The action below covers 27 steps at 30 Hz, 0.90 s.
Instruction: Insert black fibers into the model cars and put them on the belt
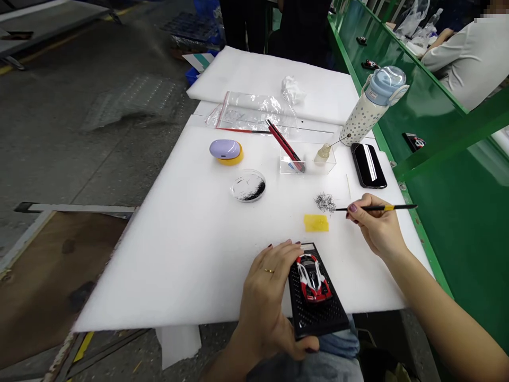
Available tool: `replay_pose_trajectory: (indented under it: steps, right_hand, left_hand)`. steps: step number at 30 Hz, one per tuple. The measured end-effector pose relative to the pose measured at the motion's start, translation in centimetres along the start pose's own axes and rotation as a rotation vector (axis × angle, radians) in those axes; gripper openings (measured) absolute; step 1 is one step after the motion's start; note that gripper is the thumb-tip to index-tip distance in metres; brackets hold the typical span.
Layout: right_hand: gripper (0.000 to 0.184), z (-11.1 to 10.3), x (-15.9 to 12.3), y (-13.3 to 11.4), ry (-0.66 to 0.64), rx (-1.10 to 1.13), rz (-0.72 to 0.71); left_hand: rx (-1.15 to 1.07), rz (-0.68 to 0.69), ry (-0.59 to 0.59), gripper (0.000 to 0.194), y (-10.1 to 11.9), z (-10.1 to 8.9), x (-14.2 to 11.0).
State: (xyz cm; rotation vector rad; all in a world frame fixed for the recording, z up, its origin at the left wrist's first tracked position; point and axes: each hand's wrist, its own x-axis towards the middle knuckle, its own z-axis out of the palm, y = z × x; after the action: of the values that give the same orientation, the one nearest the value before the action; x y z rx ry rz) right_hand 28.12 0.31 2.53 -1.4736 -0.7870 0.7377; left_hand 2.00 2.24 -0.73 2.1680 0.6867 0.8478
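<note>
My left hand (267, 297) grips the left side of a black perforated base (318, 313) at the near edge of the white foam pad (191, 249). A small red and white model car (313, 276) sits on that base. My right hand (377, 225) pinches a thin black stick with a yellow band (376, 208). Its tip points left at a small heap of tiny dark parts (325, 201). A yellow patch (316, 223) lies just below that heap.
Farther back on the pad lie a round clear dish of dark parts (248, 187), a lilac case on a yellow disc (226, 150), a red tool in a clear tray (302, 159), a phone (368, 165), a spotted bottle (368, 109) and a plastic bag (254, 111). A green bench (449, 212) runs along the right, where another person (469, 53) sits.
</note>
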Motion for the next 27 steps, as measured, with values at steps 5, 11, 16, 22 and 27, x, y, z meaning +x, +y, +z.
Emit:
replay_pose_trajectory:
  steps: [5,11,16,22,27]
  right_hand:
    - [0.035,0.0,-2.2,1.1,-0.029,-0.105,-0.031]
    - [0.039,0.5,-2.0,1.5,-0.029,-0.198,-0.069]
    - [0.036,0.5,-2.1,1.9,-0.04,-0.225,-0.075]
    - [0.034,0.3,-2.4,1.8,-0.038,-0.141,-0.063]
    - [0.028,1.2,-5.0,0.2,0.033,0.157,-0.076]
  left_hand:
    - [0.008,0.007,0.02,0.1,0.1,0.1,0.0]
    - [0.01,0.006,0.032,0.098,0.1,0.1,-0.2]
    - [0.006,0.003,0.037,0.099,0.1,0.2,-0.2]
    - [0.002,0.023,0.048,0.095,0.1,0.2,-0.2]
    - [-0.01,0.009,0.057,0.099,0.2,0.3,-0.1]
